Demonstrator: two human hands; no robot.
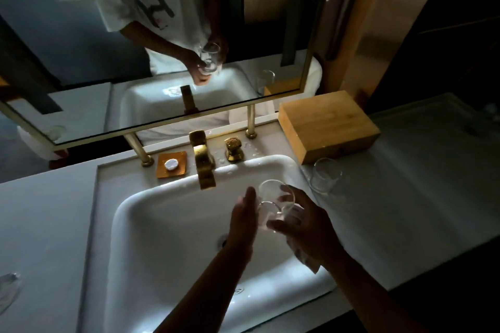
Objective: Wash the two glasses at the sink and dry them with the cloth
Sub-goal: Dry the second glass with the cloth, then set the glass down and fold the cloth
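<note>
Both forearms reach over the white sink (130, 213), where the right hand (303, 227) curls its fingers round a clear glass (273, 203) held tilted above the basin, a pale cloth (303, 254) bunched under that palm. Touching the glass's left side is the left hand (243, 216), fingers straight. Farther back, a second glass (324, 174) stands upright on the counter right of the sink, just before a wooden box (327, 127), and a gold faucet (203, 159) rises behind the basin.

A dim bathroom vanity — white sink (140, 213), gold faucet (204, 162), soap dish (172, 164), wall mirror (67, 35) above.
</note>
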